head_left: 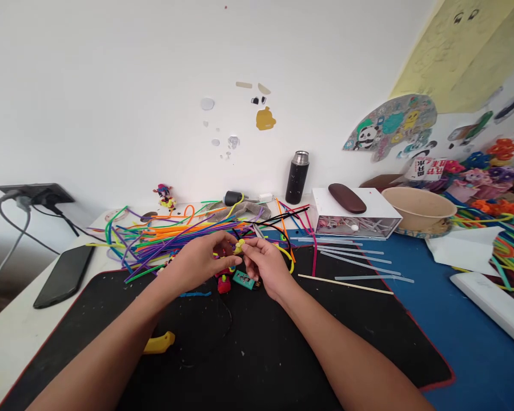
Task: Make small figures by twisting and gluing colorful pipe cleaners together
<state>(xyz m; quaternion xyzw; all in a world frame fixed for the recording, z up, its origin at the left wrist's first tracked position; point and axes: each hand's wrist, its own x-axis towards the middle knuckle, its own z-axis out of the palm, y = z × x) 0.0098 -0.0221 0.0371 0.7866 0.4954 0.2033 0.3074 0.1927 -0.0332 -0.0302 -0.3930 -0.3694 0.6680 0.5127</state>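
My left hand (201, 260) and my right hand (266, 264) meet above the black desk mat (257, 354). Between their fingertips is a small yellow fuzzy piece (239, 246), its exact shape too small to tell. My right thumb and index finger pinch it from the right. On the left side, my curled fingers touch it, with the thumb lower and partly apart. Just below lie a red fuzzy piece (224, 283) and a teal small box (243, 279). Scissors blades (257, 230) show behind my right hand.
Many coloured pipe cleaners (154, 240) spread behind my hands. Translucent sticks (355, 257) and a wooden stick (346, 283) lie to the right. A black flask (297, 177), white box (355, 211), beige bowl (418, 205), phone (64, 275) and yellow handle (159, 343) surround the mat.
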